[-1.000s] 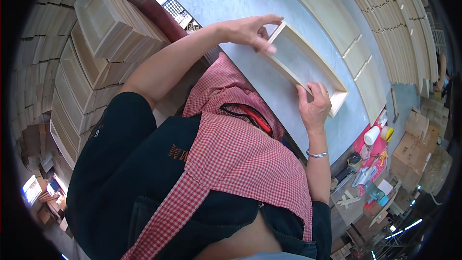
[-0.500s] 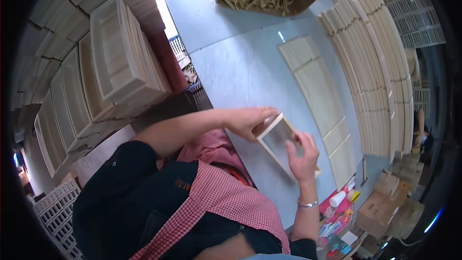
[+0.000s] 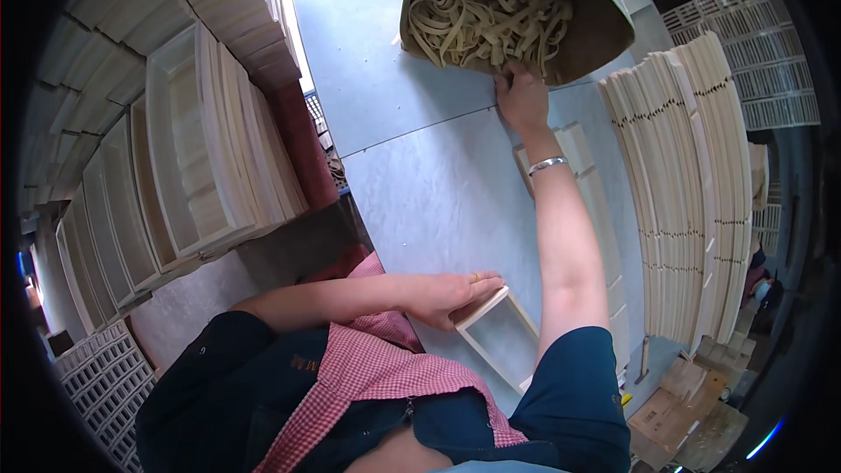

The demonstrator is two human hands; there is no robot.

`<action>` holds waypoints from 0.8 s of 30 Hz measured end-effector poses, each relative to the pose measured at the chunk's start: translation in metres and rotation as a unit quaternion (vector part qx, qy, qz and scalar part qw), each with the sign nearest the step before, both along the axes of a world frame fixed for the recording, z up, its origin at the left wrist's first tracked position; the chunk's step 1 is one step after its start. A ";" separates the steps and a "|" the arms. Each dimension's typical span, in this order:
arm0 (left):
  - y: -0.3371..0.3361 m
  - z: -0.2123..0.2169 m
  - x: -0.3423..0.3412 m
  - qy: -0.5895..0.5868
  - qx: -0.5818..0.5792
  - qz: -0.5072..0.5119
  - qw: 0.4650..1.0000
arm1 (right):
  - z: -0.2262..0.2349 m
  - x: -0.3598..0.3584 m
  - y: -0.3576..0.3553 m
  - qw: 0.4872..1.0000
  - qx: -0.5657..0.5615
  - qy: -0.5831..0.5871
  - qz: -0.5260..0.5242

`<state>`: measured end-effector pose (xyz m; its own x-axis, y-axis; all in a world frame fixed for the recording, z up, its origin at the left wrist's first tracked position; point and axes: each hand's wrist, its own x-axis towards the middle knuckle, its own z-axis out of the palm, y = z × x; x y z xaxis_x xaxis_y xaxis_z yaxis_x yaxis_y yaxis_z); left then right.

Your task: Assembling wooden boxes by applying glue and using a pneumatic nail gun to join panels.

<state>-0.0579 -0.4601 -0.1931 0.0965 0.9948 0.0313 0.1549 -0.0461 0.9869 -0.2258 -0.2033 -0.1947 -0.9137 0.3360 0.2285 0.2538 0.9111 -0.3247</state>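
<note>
My left hand (image 3: 442,296) grips one end of a rectangular pale wooden frame (image 3: 484,307), its fingers lying along the end piece. The frame rests at the table's near side, and my right upper arm partly hides its far end. Stretched far forward, my right hand (image 3: 524,98) is at the lip of a large bag (image 3: 604,31), its fingertips curled in at the tan flat bands (image 3: 491,4) heaped inside. Whether a band is pinched there cannot be made out.
Thin wooden panels (image 3: 598,201) lie on the grey table (image 3: 429,201) beneath my right arm. Tall rows of wooden slats (image 3: 674,175) line its right side. Stacked wooden trays (image 3: 188,140) stand at the left. Cardboard boxes (image 3: 679,398) sit at lower right.
My right hand has let go of the frame and reached forward to the bag of bands. My left hand keeps hold of the frame, which now sits lower in the picture.
</note>
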 end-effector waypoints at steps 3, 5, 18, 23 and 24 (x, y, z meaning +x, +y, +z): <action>0.002 0.003 -0.001 -0.002 -0.002 -0.017 1.000 | 0.024 0.023 -0.012 0.999 -0.022 -0.032 0.014; 0.001 -0.008 0.000 -0.001 0.021 -0.005 1.000 | 0.050 0.057 -0.043 0.994 -0.036 0.003 0.098; 0.001 0.001 0.001 0.106 -0.001 -0.007 0.994 | 0.109 0.290 -0.073 0.922 -0.314 0.170 -0.151; 0.001 0.010 0.001 0.085 -0.051 -0.023 0.995 | 0.099 0.313 -0.083 0.951 -0.247 0.118 -0.145; 0.001 0.007 0.001 0.079 -0.052 -0.009 0.995 | 0.096 0.315 -0.087 0.950 -0.248 0.122 -0.148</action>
<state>-0.0566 -0.4593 -0.1858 0.1103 0.9899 -0.0893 0.3087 0.0513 0.9498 0.0896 -0.2905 -0.0990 -0.7022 0.6919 0.1676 0.3378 0.5310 -0.7771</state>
